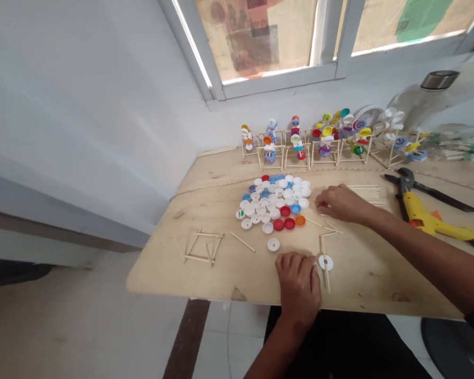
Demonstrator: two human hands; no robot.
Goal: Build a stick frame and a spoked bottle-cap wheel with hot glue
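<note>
My left hand [299, 284] rests at the table's front edge, its fingers curled and pressed together; whatever lies under them is hidden. Just right of it, thin wooden sticks [326, 279] lie with a white disc [326, 262] that has a hole in it. My right hand [339, 203] is closed in a pinch low over the table, right of a cluster of bottle caps [274, 200]; I cannot make out what its fingertips hold. One white cap [274, 244] lies apart, just beyond my left hand. More sticks [365, 193] lie beside my right wrist.
Stick frames with colourful cap wheels [296, 147] line the back. A yellow glue gun [430, 218] and a black-handled tool [442, 195] lie at the right. A square stick frame [203, 246] and a loose stick [243, 241] lie left. A clear jar [422, 100] stands back right.
</note>
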